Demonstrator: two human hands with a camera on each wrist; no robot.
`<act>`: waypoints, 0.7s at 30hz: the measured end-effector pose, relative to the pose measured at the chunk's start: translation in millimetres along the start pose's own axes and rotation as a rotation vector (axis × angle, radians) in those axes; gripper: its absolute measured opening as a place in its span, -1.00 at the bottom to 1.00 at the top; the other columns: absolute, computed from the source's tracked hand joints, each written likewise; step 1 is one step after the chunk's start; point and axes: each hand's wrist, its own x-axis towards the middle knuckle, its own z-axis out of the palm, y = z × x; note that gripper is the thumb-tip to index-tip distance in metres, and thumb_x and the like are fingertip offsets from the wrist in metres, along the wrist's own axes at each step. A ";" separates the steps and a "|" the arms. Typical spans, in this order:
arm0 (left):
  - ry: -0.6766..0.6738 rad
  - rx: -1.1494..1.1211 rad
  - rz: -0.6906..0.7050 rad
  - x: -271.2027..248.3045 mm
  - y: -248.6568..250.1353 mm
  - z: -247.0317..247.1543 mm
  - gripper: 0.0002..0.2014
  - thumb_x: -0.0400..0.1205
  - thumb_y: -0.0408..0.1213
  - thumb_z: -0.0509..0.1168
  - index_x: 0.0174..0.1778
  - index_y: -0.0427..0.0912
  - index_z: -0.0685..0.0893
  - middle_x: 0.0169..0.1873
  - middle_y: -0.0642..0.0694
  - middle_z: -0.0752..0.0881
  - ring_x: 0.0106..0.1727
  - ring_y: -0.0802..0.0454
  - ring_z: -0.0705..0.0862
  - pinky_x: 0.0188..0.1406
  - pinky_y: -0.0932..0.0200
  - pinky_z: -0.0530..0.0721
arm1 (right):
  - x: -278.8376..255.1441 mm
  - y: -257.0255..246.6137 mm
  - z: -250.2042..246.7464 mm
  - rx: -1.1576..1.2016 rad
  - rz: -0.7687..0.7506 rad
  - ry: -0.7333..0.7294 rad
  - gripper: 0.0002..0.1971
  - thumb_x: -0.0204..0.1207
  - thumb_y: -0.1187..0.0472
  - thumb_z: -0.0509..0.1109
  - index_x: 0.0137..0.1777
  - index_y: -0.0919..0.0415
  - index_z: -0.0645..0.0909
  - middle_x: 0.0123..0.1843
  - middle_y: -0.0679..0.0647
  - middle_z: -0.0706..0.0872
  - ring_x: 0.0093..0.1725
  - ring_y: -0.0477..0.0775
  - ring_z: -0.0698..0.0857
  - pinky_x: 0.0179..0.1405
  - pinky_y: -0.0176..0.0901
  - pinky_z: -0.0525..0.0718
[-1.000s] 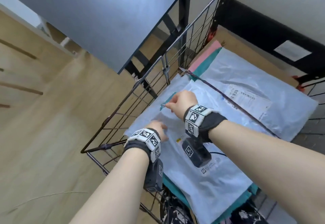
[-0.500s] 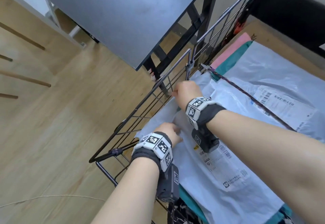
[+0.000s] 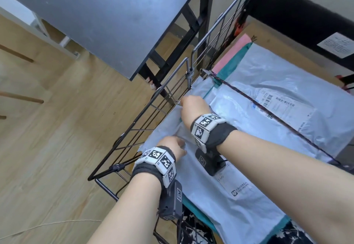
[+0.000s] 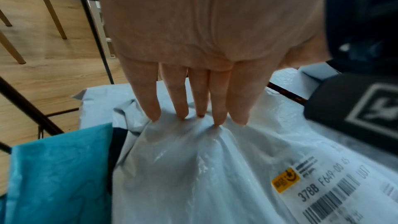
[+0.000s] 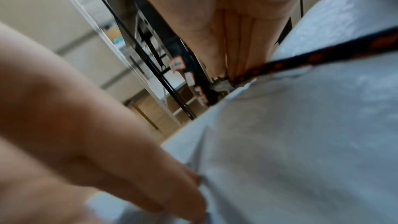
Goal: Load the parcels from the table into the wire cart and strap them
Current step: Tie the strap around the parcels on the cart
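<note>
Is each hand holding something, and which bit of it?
The left hand holds nothing: its straight fingers press the grey parcel near its crumpled edge. The right hand seems to grip the strap by its end at the cart side.

The wire cart (image 3: pixel 153 107) fills the right of the frame, piled with grey mailers (image 3: pixel 268 94) over teal (image 3: pixel 235 61) and pink (image 3: pixel 228 54) ones, perhaps cardboard (image 3: pixel 268 34) beneath. The table (image 3: pixel 95 13), upper left, stands on the wood floor (image 3: pixel 47 147).
</note>
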 end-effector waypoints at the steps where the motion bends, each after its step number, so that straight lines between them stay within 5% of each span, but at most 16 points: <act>1: -0.008 0.001 -0.012 -1.6 2.3 -1.7 -0.63 0.71 -0.22 0.14 0.43 -0.18 0.54 0.44 -0.16 0.52 0.35 -0.13 0.54 0.33 0.06 0.52 | -7.8 -0.5 -1.4 0.022 -0.014 0.016 -0.73 0.54 0.49 0.19 0.17 0.33 0.61 0.12 0.24 0.67 0.14 0.23 0.66 -0.09 -0.08 0.54; 6: 0.064 -0.108 -0.052 -15.5 11.8 -16.0 -0.62 0.74 -0.26 0.11 0.49 -0.20 0.47 0.47 -0.20 0.51 0.45 -0.15 0.49 0.39 0.08 0.41 | -48.4 18.1 -15.1 0.226 -0.013 0.197 -0.70 0.59 0.40 0.18 0.22 0.21 0.64 0.21 0.17 0.64 0.19 0.19 0.62 0.12 -0.07 0.58; 10: 0.476 -0.184 0.032 -32.8 43.5 -28.6 -0.67 0.69 -0.27 0.16 0.36 -0.12 0.58 0.31 -0.16 0.62 0.33 -0.14 0.58 0.28 0.05 0.52 | -80.7 57.9 -28.1 0.240 0.146 0.454 -0.74 0.58 0.20 0.24 0.25 0.10 0.55 0.30 0.09 0.52 0.33 0.15 0.44 0.32 -0.08 0.36; 13: 0.695 0.017 0.201 -29.7 81.6 -28.5 -0.60 0.64 -0.20 0.26 0.41 -0.10 0.47 0.39 -0.14 0.46 0.44 -0.14 0.39 0.36 0.02 0.39 | -96.4 92.2 -24.6 0.218 0.456 0.529 -0.48 0.56 0.00 0.27 0.51 0.06 0.35 0.58 0.16 0.23 0.57 0.21 0.16 0.57 0.03 0.04; 17: 0.556 0.352 0.377 -10.9 127.6 -18.2 -0.32 0.62 0.02 0.25 0.63 0.03 0.12 0.66 -0.02 0.06 0.66 -0.12 -0.01 0.61 -0.07 0.09 | -120.5 130.8 -0.5 0.235 0.806 0.324 -0.24 0.59 -0.20 0.15 0.68 0.06 -0.03 0.68 0.33 -0.23 0.67 0.31 -0.24 0.60 0.30 -0.21; 21: 0.357 0.530 0.365 5.4 150.6 -9.5 -0.18 0.59 0.20 0.19 0.66 0.14 -0.13 0.66 0.01 -0.24 0.67 -0.24 -0.22 0.62 -0.23 -0.04 | -142.0 149.7 28.2 0.308 0.852 0.234 -0.14 0.54 -0.37 0.03 0.68 -0.01 -0.26 0.63 0.36 -0.43 0.62 0.39 -0.40 0.57 0.44 -0.22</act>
